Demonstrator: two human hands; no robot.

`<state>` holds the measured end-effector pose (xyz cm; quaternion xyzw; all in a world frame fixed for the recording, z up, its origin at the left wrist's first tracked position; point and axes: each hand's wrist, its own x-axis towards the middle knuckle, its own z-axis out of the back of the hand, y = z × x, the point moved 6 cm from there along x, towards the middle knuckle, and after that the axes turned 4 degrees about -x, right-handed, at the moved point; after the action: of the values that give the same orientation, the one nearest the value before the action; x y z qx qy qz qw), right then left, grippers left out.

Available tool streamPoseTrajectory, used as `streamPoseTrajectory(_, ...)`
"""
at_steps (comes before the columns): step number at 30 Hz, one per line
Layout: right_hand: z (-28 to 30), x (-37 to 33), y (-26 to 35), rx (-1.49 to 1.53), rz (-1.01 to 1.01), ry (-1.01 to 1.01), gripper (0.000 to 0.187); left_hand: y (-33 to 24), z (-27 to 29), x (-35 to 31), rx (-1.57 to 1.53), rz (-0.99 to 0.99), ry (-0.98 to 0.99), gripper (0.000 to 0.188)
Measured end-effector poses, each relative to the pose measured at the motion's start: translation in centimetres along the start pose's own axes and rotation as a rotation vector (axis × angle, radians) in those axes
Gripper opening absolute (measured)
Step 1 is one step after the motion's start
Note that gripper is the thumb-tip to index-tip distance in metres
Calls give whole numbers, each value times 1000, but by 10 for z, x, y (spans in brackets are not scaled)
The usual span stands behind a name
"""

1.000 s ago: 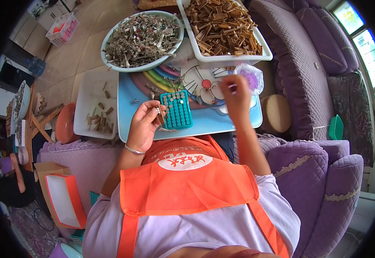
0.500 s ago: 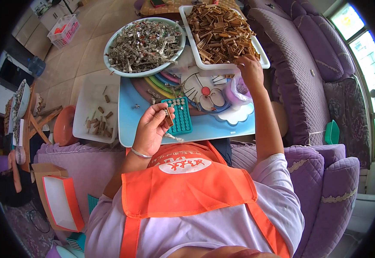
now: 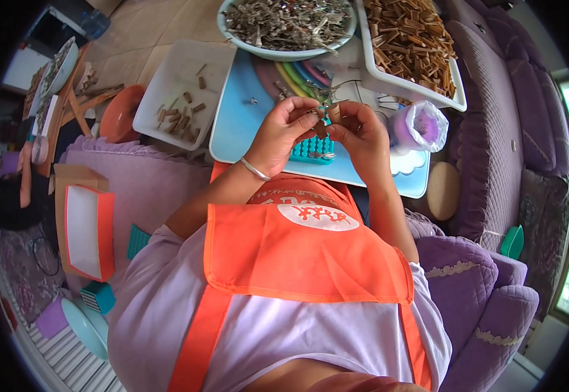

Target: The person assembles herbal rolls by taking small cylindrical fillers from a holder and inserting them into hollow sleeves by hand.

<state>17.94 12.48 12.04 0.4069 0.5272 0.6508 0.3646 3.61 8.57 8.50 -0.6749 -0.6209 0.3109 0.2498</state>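
My left hand [image 3: 276, 136] and my right hand [image 3: 366, 136] meet over the blue table [image 3: 232, 108], both closed with fingertips pinched together. Between the left fingers is a small brown wooden piece [image 3: 320, 129], partly hidden by the fingertips. The right thumb and fingers pinch at the same spot; a small brown wooden piece seems to be there, too covered to make out fully. Right below the hands lies a teal tray [image 3: 312, 151] with rows of round cups, some holding small pale or silvery bits. A silver bracelet circles my left wrist.
Beyond stand a pale green basin [image 3: 284, 53] heaped with silvery strips and a white tray [image 3: 421, 91] full of brown wooden pieces. To the left is a translucent bin [image 3: 163, 75] with several brown cylinders; at right, a lined purple bin [image 3: 421, 127]. Purple sofas [image 3: 493, 111] border the table.
My right hand has come back from the tray of wooden pieces and joined the left one. The left hand has moved over the teal tray. The view has shifted, so surroundings sit differently.
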Motion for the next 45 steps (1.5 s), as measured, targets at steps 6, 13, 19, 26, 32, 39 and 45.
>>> streamPoseTrajectory(6, -10, -10, 9, -366, 155, -116, 34, -1, 4, -5, 74, -68, 32, 26)
streamPoseTrajectory(13, -23, -21, 16, -284, 192, -168, 31, -8, 5, -6, 128, -213, 41, 32)
streamPoseTrajectory(19, -24, -22, 14, -441, 193, -96, 35, -14, 4, -6, 258, -242, 29, 32)
streamPoseTrajectory(26, -33, -28, 15, -558, 268, -84, 48, -7, 2, -4, 359, -290, 35, 30)
streamPoseTrajectory(32, -31, -32, 12, -645, 326, -135, 48, -14, -10, -9, 642, -345, -18, 29)
streamPoseTrajectory(39, -25, -32, 7, -677, 338, -110, 48, -21, -20, -14, 737, -404, 50, 35)
streamPoseTrajectory(45, -20, -37, 7, -547, 345, -82, 44, -36, -25, -18, 971, -443, 253, 30)
